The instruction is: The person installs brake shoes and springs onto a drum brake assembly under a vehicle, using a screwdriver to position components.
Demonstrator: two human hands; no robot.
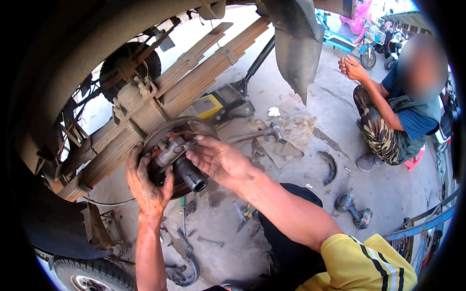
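Note:
A drum brake assembly sits at the axle end, its round backing plate [206, 127] showing behind the parts. Across its front lies a grey metal brake cylinder [170, 153], and a dark hollow axle tube [191, 175] sticks out below. My left hand [149, 186] is closed round the assembly's left side, blackened fingers at the edge and thumb in front, under the cylinder. From the right, my right hand [218, 157] reaches the cylinder's right end, palm toward me. Its thumb and bent fingers close there; whatever lies between them is hidden.
Rusty leaf springs [194, 80] run overhead, with a black-and-yellow floor jack [208, 104] behind. On the ground are a hammer [276, 133], a curved brake shoe [328, 167], a cordless impact wrench [354, 209] and several tools. At right, a person [398, 111] sits on a red stool [415, 160].

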